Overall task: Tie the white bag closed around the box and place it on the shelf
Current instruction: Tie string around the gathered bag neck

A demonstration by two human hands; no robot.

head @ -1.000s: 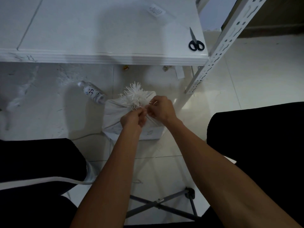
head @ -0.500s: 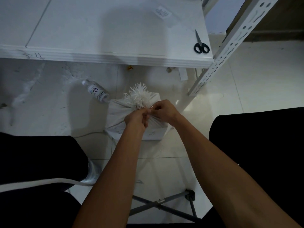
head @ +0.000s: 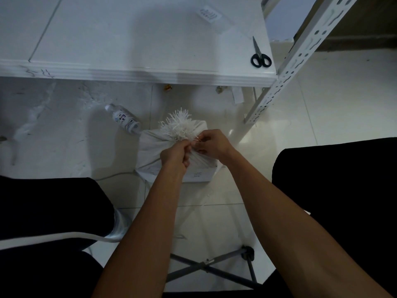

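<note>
You are pinching the gathered neck of the white bag (head: 154, 147) with both hands.

Your left hand (head: 175, 154) and right hand (head: 211, 144) are meeting over the wrapped box (head: 199, 174), fingers curled and gripping the bunched fabric just below the frayed tuft (head: 179, 124), which is fanning out beyond your fingertips. The bundle is sitting on the floor tiles (head: 322, 108) under your knuckles. Farther past your fingers, the shelf (head: 129, 39) is carrying black-handled scissors (head: 260, 55) at its right edge, and a plastic bottle (head: 125, 119) is lying left of the tuft.
</note>
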